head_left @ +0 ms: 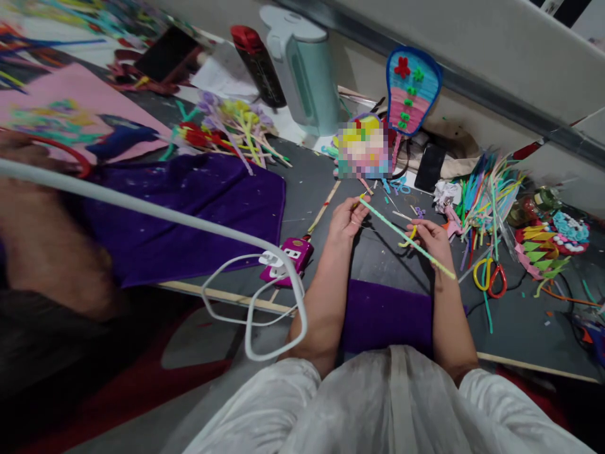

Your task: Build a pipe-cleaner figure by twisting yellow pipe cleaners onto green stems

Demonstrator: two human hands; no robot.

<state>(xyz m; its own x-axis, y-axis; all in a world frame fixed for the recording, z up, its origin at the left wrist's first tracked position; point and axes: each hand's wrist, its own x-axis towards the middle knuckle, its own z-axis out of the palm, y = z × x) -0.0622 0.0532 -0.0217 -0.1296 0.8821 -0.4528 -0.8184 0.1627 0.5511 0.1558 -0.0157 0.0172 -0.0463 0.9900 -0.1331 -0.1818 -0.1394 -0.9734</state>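
Between my two hands a long, pale green fuzzy stem (397, 228) slants down to the right, ending in a yellowish tip. The fingers of my left hand (350, 217) are closed on its upper end, where a bit of yellow shows. My right hand (431, 241) has its fingertips pinched on a short, curved yellow piece (409, 237); the green stem passes over this hand, and whether the fingers touch it is unclear. Small blue and purple scraps (399, 185) lie just beyond my hands. A purple cloth (387, 315) is on the table edge below my forearms.
Scissors (490, 277) and a bundle of colored stems (491, 195) lie right. A purple power strip (288, 260) and looping white cable (212, 233) are left. A kettle (309, 82) and bottle (259, 66) stand behind. Another person's arm (42, 246) is far left.
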